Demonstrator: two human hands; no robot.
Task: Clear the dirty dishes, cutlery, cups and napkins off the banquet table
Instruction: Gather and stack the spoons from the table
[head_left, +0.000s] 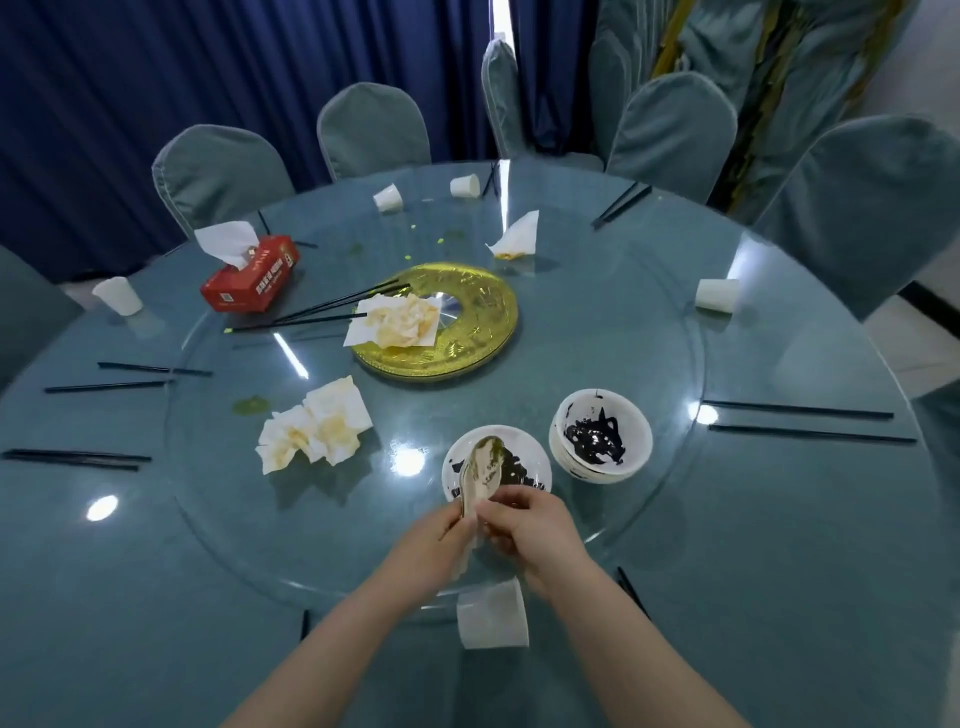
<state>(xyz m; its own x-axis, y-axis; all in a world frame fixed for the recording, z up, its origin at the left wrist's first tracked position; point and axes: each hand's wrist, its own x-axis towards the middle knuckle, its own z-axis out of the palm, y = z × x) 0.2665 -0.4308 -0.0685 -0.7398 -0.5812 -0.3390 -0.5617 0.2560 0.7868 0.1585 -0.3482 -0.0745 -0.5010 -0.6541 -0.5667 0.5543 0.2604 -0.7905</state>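
Both hands, left and right, pinch the spoons by their handles, bowls pointing away over the plate just beyond.

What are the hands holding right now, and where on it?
Both hands, left hand and right hand, grip a stack of white spoons by the handle ends; the soiled bowls stick up above a dirty dish.

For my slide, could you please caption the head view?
Both hands, left hand and right hand, hold soiled spoons above a stained bowl on the glass turntable.
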